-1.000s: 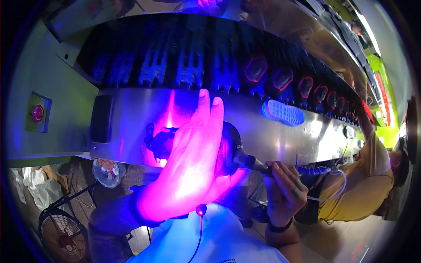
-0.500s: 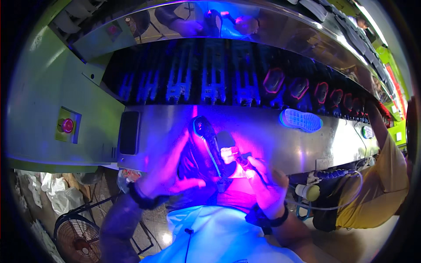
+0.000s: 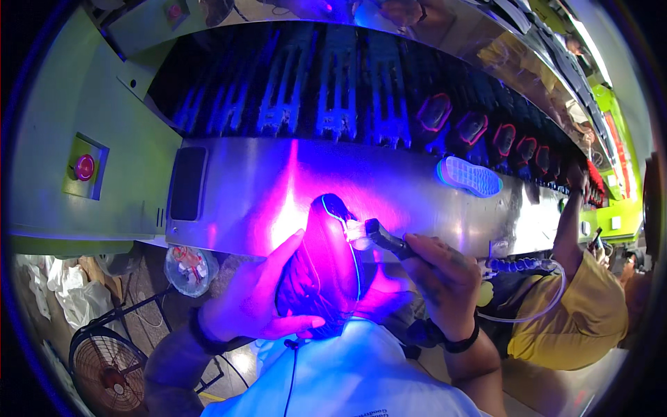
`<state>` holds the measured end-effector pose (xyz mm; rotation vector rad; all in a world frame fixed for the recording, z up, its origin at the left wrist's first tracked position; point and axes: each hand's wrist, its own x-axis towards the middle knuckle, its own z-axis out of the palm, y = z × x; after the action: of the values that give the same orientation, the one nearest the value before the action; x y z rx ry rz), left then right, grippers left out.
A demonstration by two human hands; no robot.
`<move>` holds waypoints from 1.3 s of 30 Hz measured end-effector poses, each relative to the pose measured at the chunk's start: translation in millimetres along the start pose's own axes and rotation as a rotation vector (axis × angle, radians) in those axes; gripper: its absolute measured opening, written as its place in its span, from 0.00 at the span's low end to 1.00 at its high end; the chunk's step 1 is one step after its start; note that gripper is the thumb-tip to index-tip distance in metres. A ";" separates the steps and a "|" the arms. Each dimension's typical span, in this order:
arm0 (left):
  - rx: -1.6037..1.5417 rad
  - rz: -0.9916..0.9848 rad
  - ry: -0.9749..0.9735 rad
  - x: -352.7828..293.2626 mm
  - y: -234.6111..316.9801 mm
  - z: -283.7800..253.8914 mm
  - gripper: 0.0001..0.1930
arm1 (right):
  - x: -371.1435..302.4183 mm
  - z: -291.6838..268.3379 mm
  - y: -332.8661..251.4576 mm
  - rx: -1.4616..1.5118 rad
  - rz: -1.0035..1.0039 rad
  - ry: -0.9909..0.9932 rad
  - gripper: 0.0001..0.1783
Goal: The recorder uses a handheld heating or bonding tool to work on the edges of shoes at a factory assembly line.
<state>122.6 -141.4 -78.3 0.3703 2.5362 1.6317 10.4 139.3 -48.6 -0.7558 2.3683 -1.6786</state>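
A dark shoe upper (image 3: pixel 325 260) with a bright line along its edge is held close to my body, in front of the steel bench, lit by strong purple-pink light. My left hand (image 3: pixel 253 295) is wrapped round its left side, thumb and fingers apart on the surface. In my right hand (image 3: pixel 448 281) is a brush (image 3: pixel 386 240) with a dark handle, gripped between thumb and fingers. Its pale bristles touch the right edge of the upper near the top end.
Behind the steel bench (image 3: pixel 236 174) runs a dark slatted conveyor (image 3: pixel 337 90) carrying red-edged pieces. A blue-lit shoe sole (image 3: pixel 470 176) lies on the bench, right. At left are a dark flat slab (image 3: pixel 188 183), a red button (image 3: pixel 84 167) and a floor fan (image 3: pixel 110 368). A co-worker in yellow (image 3: pixel 570 313) is at right.
The upper has been turned, showing more of its side, and my left hand now grips it. The brush has moved up along its right edge. The view has shifted, so the bench sits higher.
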 end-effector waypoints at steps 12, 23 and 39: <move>-0.196 -0.103 0.103 7.4 7.4 -0.6 0.59 | -37.4 20.6 15.0 0.056 0.050 0.068 0.19; -0.340 -0.214 0.099 8.9 12.7 13.4 0.55 | -57.4 17.0 24.1 -0.228 -0.076 0.146 0.18; -0.330 -0.310 0.260 12.5 20.1 -14.5 0.47 | -59.8 21.4 19.8 -0.051 -0.069 0.007 0.22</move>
<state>110.4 -143.1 -53.5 -0.2680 2.2709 2.0219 64.1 154.6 -84.6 -0.8507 2.4256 -1.6549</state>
